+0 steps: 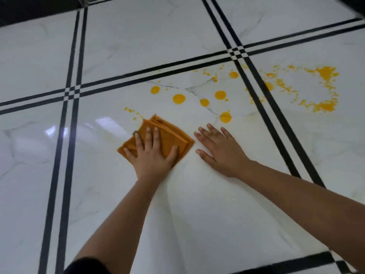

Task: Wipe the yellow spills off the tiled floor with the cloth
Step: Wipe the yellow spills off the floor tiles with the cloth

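Note:
A folded orange cloth point(167, 133) lies flat on the white tiled floor point(217, 204). My left hand point(152, 155) presses down on it, palm flat, fingers spread over its near half. My right hand point(219, 149) rests flat on the bare tile just right of the cloth, fingers apart, holding nothing. Beyond the hands, round yellow drops point(179, 99) dot the same tile, with tiny specks point(131, 110) just beyond the cloth's far corner. A larger ragged yellow spill point(324, 89) rings the tile to the right, across the black lines.
Double black lines point(276, 123) cross the glossy floor as a grid. A dark wall base point(29, 8) runs along the top left. A dark sleeve point(87, 266) shows at the bottom edge.

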A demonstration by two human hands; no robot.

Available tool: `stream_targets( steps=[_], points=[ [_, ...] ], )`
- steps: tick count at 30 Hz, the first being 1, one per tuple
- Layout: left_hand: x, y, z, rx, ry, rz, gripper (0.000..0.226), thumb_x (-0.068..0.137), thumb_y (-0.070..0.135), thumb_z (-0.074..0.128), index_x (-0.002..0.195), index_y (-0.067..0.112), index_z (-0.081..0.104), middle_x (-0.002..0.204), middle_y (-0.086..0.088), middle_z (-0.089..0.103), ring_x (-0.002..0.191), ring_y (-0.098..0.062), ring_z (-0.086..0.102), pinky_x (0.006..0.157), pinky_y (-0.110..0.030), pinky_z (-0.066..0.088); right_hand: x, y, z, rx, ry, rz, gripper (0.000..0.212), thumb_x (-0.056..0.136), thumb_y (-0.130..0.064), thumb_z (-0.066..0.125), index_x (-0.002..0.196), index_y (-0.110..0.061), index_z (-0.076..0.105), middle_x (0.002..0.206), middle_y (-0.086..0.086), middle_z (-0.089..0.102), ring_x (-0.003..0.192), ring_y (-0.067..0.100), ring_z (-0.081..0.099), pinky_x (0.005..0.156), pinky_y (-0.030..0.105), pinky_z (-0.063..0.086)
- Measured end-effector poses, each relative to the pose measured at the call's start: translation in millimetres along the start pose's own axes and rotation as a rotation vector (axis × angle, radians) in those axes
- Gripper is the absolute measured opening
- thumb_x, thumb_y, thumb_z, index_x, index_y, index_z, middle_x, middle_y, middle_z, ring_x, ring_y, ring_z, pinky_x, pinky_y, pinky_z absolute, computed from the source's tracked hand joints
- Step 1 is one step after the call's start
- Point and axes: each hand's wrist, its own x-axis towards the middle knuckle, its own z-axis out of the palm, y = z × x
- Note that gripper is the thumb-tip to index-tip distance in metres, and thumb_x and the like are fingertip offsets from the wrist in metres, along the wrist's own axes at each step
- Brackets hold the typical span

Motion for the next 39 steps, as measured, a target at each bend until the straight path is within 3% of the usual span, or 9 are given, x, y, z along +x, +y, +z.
stream_targets(
  steps=[3,8,12,16,21,27,30,35,39],
  points=[
    [2.9,-24.1,-1.9,0.037,-0.034,0.129,0.085,0.073,0.078,0.014,0.147,0.038,0.0,0.157,0.011,-0.002,0.143,-0.02,-0.012,0.107,-0.06,-0.009,35.5,-14.0,1.6,-0.053,0.002,-0.09,0.075,0.084,-0.056,0.0,0.148,-0.022,0.018,0.156,-0.001,0.018,0.145,0.017,0.007,0.114,0.034,-0.002],
    [78.2,-56.7,-17.2,-0.081,0.025,-0.188,0.082,0.081,0.075,0.022,0.148,0.032,0.002,0.158,0.006,-0.001,0.143,-0.024,-0.011,0.107,-0.064,-0.009,79.3,-26.3,12.1,-0.066,0.018,-0.111,0.075,0.083,-0.056,0.0,0.148,-0.022,0.018,0.156,-0.002,0.016,0.145,0.016,0.005,0.113,0.031,-0.006],
    [64.5,-70.7,-12.5,0.002,-0.009,0.063,0.086,0.074,0.08,0.014,0.146,0.037,-0.001,0.157,0.01,-0.002,0.143,-0.021,-0.012,0.108,-0.06,-0.011,93.1,-36.4,20.0,-0.003,0.018,-0.094,0.071,0.085,-0.056,0.005,0.146,-0.025,0.023,0.155,-0.004,0.021,0.144,0.015,0.009,0.114,0.032,-0.002],
    [99.9,-81.1,-20.7,-0.059,0.018,-0.065,0.086,0.076,0.079,0.017,0.147,0.035,0.001,0.157,0.007,0.0,0.143,-0.023,-0.01,0.109,-0.062,-0.008,93.0,-39.4,21.7,0.028,0.022,-0.068,0.067,0.088,-0.054,0.007,0.146,-0.026,0.024,0.155,-0.006,0.021,0.144,0.013,0.01,0.113,0.029,-0.002],
    [71.1,-81.4,-13.7,0.001,-0.024,0.103,0.084,0.074,0.08,0.014,0.145,0.041,-0.005,0.157,0.011,-0.002,0.143,-0.02,-0.012,0.109,-0.058,-0.009,94.5,-36.6,23.6,0.022,0.036,-0.072,0.062,0.091,-0.052,0.013,0.145,-0.025,0.028,0.154,-0.006,0.024,0.143,0.012,0.013,0.113,0.029,0.0],
    [68.6,-68.4,-16.3,-0.073,-0.022,-0.114,0.083,0.077,0.077,0.018,0.147,0.035,0.002,0.157,0.006,0.002,0.143,-0.024,-0.009,0.108,-0.059,-0.01,86.1,-40.9,16.8,0.08,-0.027,-0.034,0.074,0.085,-0.059,0.006,0.147,-0.021,0.022,0.155,-0.004,0.02,0.144,0.011,0.008,0.115,0.031,-0.001],
    [16.6,-49.9,-21.8,-0.137,-0.038,-0.131,0.079,0.076,0.074,0.022,0.145,0.037,0.014,0.155,0.007,0.017,0.142,-0.023,0.006,0.109,-0.059,0.002,57.5,-49.3,5.9,0.166,-0.068,0.035,0.078,0.083,-0.062,0.004,0.146,-0.02,0.023,0.155,-0.002,0.022,0.144,0.013,0.01,0.115,0.032,0.002],
    [31.5,-35.8,-54.6,-0.375,-0.023,-0.612,0.06,0.092,0.043,0.046,0.142,0.014,0.028,0.135,-0.012,0.045,0.126,-0.034,0.037,0.103,-0.052,0.021,-3.7,-50.6,-16.3,0.256,-0.146,0.106,0.094,0.077,-0.07,-0.015,0.147,-0.019,0.022,0.154,-0.003,0.023,0.144,0.012,0.01,0.114,0.03,0.003],
    [44.3,-21.9,-96.4,-0.313,-0.259,-0.659,0.021,0.084,0.031,0.057,0.09,0.012,0.063,0.077,-0.003,0.059,0.08,-0.023,0.055,0.08,-0.036,0.026,-37.8,-53.0,-50.7,0.308,-0.159,0.193,0.086,0.081,-0.069,0.0,0.146,-0.018,0.025,0.153,-0.002,0.026,0.144,0.013,0.012,0.115,0.03,0.005]
  ],
)
